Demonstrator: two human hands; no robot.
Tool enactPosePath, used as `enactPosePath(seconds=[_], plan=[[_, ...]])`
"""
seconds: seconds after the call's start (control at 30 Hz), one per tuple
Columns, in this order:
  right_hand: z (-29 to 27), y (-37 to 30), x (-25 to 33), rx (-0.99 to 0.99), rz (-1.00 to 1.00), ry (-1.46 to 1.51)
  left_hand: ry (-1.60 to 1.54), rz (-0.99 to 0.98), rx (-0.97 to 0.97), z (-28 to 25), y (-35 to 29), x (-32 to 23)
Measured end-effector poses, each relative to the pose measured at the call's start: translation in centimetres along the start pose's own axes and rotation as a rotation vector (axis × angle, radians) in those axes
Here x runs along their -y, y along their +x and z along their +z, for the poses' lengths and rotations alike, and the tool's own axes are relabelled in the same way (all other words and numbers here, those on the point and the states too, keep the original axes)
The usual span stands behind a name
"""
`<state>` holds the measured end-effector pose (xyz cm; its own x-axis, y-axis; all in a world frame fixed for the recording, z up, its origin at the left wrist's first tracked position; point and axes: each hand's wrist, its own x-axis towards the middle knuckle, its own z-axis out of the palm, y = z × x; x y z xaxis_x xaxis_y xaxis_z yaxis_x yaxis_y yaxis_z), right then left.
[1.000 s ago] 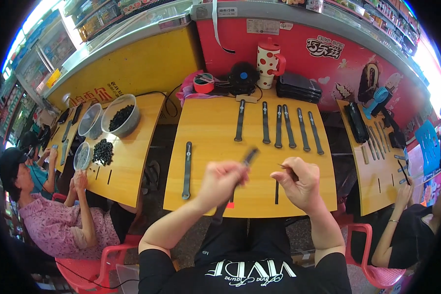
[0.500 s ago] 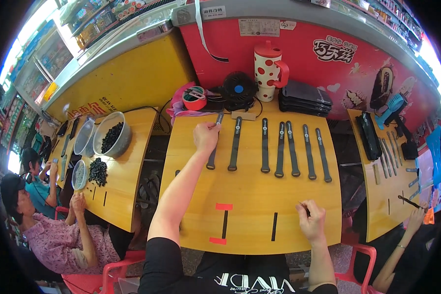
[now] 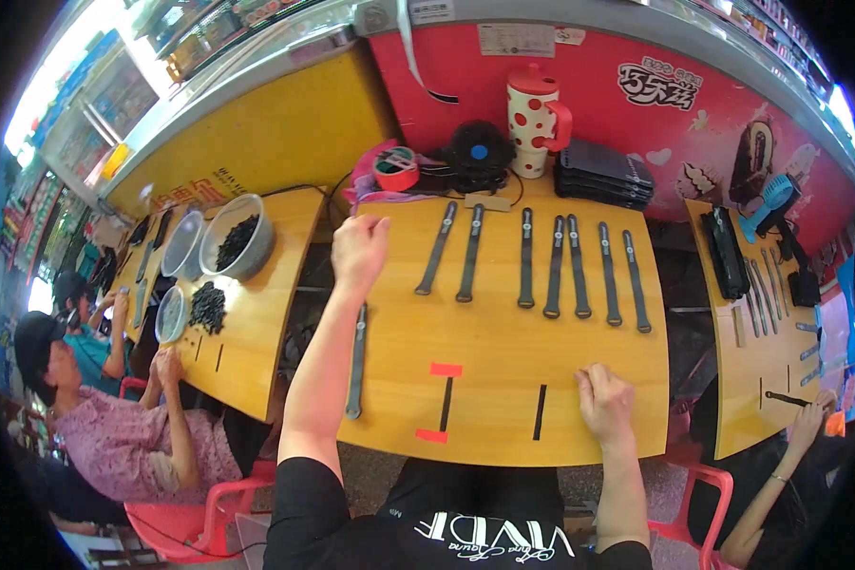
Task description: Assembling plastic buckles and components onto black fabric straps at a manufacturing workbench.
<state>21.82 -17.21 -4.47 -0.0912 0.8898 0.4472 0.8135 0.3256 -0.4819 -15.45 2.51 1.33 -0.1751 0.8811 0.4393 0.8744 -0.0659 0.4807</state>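
Note:
My left hand [image 3: 359, 252] is closed at the table's far left, above a dark grey strap [image 3: 356, 370]. Whether it holds anything is hidden, as is whether it touches that strap's upper end. On the right, near the front edge, my right hand [image 3: 605, 404] is closed with curled fingers; its contents do not show. A row of dark grey straps with looped ends lies across the far half: a slanted one [image 3: 436, 249] and its neighbour [image 3: 470, 253] at left, a strap [image 3: 526, 258] mid-row, and several more to the right, including the rightmost [image 3: 636, 282].
Red tape [image 3: 446, 370] and black tape lines [image 3: 540, 412] mark the table. Along the back stand a tape roll [image 3: 396, 171], a black fan [image 3: 480, 152], a spotted tumbler [image 3: 532, 119] and stacked dark pouches [image 3: 605, 174]. People work at side tables; tubs [image 3: 266, 237] hold black parts.
My left hand has left the slanted strap and moved to the left. My right hand stays near the front right; the dark piece at its fingers no longer shows. The view has shifted slightly.

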Motion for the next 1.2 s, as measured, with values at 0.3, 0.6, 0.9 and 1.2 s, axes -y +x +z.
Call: enactPosePath(seconds=[0.3, 0.6, 0.9, 1.2], plan=[[0.3, -0.6, 0.1, -0.042, -0.022, -0.025, 0.220, -0.186, 0.146, -3.8, -13.1, 4.6], [-2.1, -2.8, 5.5, 0.044, 0.233, 0.369, -1.663, -0.652, 0.520, -11.4, -17.8, -5.4], [-5.2, -3.7, 17.1, 0.041, -0.030, 0.523, -1.844, -0.677, 0.835, -10.6, -25.5, -11.7], [-5.8, -4.4, 17.0, 0.039, -0.006, 0.403, -1.783, -0.604, 0.878, -10.1, -26.3, -12.8]])
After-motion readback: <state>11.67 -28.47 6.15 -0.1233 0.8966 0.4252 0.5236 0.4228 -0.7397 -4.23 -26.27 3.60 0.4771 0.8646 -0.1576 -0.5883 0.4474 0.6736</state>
